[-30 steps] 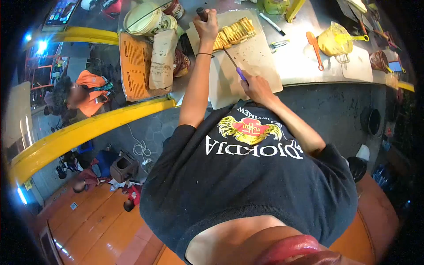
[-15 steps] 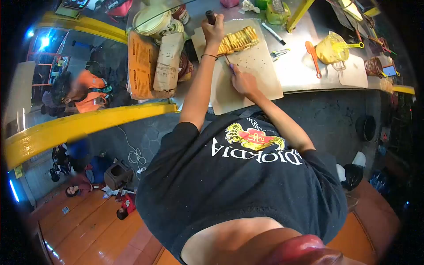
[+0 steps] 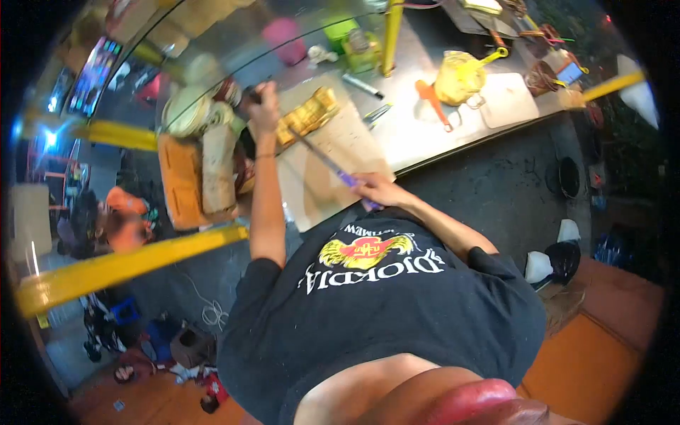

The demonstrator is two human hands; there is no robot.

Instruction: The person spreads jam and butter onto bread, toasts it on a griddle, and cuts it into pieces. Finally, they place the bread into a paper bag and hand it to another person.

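Observation:
My left hand (image 3: 263, 112) is closed around a dark-handled tool (image 3: 249, 97), at the left end of a sliced yellow flat food (image 3: 308, 115). Most of that tool is hidden by the fist. In my right hand (image 3: 382, 190), close to my shirt, is a knife (image 3: 319, 154) with a purple handle. Its blade slants up and left over the brown paper sheet (image 3: 347, 127), the tip near the food's lower left side. The food lies on this sheet, cut into several strips, with crumbs beside it.
Left of the sheet stand an orange-brown carton (image 3: 180, 184), a wrapped bundle (image 3: 219, 166) and a tub (image 3: 185, 110). To the right lie a marker (image 3: 363, 86), an orange spatula (image 3: 433, 106) and a yellow-smeared container (image 3: 457, 79). A yellow post (image 3: 392, 39) rises behind. People are at left.
The view has swung, so the counter appears tilted. My right hand has drawn back toward my body, bringing more of the knife blade into sight. My left hand stays by the food.

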